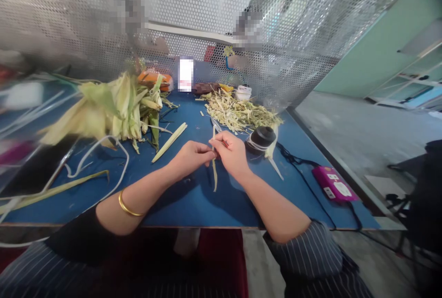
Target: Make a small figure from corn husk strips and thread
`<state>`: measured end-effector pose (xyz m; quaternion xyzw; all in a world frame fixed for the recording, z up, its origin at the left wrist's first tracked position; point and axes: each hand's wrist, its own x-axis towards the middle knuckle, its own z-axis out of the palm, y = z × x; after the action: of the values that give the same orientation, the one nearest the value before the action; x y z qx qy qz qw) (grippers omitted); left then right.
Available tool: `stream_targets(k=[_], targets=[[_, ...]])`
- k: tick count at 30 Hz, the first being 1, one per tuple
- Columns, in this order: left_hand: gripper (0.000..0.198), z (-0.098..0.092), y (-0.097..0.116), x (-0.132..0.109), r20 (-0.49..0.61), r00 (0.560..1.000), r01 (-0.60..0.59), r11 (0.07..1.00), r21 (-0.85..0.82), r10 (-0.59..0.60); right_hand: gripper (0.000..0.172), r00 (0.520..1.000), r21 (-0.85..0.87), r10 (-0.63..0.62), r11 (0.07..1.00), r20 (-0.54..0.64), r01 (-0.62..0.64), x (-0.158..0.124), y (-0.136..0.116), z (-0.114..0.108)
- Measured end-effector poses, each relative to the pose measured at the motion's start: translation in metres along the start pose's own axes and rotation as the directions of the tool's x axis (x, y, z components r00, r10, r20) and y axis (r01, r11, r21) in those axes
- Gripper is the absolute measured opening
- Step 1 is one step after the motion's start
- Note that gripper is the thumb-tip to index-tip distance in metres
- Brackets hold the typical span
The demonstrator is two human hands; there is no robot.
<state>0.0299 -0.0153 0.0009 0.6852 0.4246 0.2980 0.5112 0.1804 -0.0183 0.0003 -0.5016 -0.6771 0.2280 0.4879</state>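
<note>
Over the middle of the blue table, my left hand [189, 159] and my right hand [232, 151] meet with fingertips pinched on a narrow strip of corn husk [215, 179]. One end of the strip stands up above the fingers and the other hangs below them. Scissors [216, 124] lie just beyond my right hand, partly hidden by it. A folded length of pale husk [170, 142] rests to the left of my hands. Right of them stands a black spool [263, 137] with white cord around it, beside another piece of husk [275, 167].
A large bunch of corn husks [113, 109] lies at the left, near a looped white cable [127, 162]. Shredded husk trimmings [229, 111] are heaped at the back. A magenta power strip [333, 183] with black cords sits by the right edge. Perforated metal mesh [193, 8] rises behind.
</note>
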Motion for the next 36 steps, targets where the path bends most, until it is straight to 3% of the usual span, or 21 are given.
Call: stream_targets(k=[8,13,16,21,25,29,33,36], targets=[[0.031,-0.001,-0.001,0.000,0.100,0.992,0.075,0.997,0.030,-0.077,0.018,0.999,-0.035,0.003,0.999,-0.039,-0.004,-0.003,0.001,0.004],[0.024,-0.002,0.003,-0.001,0.154,0.984,0.110,0.988,-0.108,-0.093,0.017,0.993,0.035,0.115,0.993,-0.019,-0.115,-0.002,0.003,0.004],[0.022,-0.002,0.006,-0.001,0.178,0.979,0.123,0.983,-0.136,-0.098,0.017,0.994,0.046,0.113,0.993,0.002,-0.113,-0.003,0.006,0.005],[0.023,-0.005,0.006,0.000,0.128,0.982,0.169,0.946,-0.278,-0.138,0.020,0.988,0.143,0.151,0.978,0.019,-0.152,0.004,0.011,0.000],[0.034,-0.011,0.004,0.004,0.048,0.985,0.174,0.916,-0.362,-0.168,0.034,0.980,0.272,0.147,0.946,0.133,-0.178,0.013,0.008,-0.013],[0.034,-0.016,0.001,0.006,0.005,0.985,0.158,0.907,-0.389,-0.170,0.028,0.956,0.134,0.118,0.978,0.270,-0.159,0.016,0.000,-0.023],[0.029,-0.017,0.004,0.004,-0.040,0.989,0.119,0.936,-0.331,-0.140,0.015,0.975,-0.027,0.042,0.999,0.217,-0.037,0.016,0.002,-0.025],[0.026,-0.015,0.006,0.002,0.000,0.991,0.127,0.949,-0.289,-0.132,0.015,0.986,-0.106,0.022,0.994,0.162,-0.005,0.015,0.007,-0.023]])
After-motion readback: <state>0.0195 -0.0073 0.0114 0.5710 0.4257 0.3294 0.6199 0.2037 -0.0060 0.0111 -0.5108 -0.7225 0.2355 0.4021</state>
